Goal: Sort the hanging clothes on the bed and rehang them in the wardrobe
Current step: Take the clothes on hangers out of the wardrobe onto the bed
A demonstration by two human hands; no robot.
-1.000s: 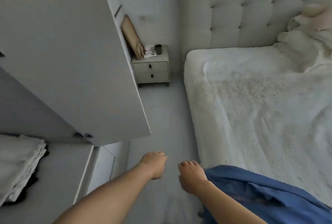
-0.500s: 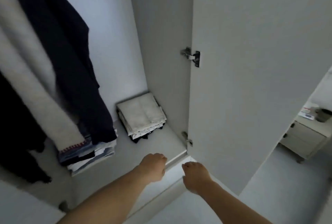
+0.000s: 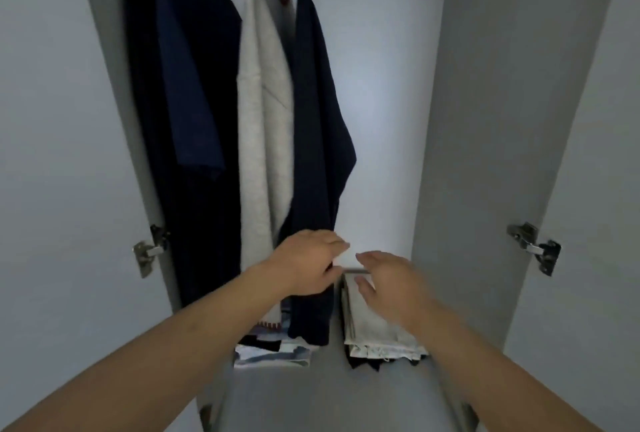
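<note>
In the open wardrobe [image 3: 450, 119] four clothes hang on the left side: a black one [image 3: 145, 119], a dark blue one [image 3: 194, 85], a light grey one [image 3: 263, 119] and a navy one [image 3: 315, 137]. The left hand [image 3: 308, 263] reaches at the navy one's lower part, its grip loosely apart and holding nothing. The right hand [image 3: 391, 279] is open over a folded pale pile [image 3: 374, 334] on the wardrobe floor.

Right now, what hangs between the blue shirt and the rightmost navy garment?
In the head view, a light grey garment hangs between the blue shirt and the navy garment.
</note>
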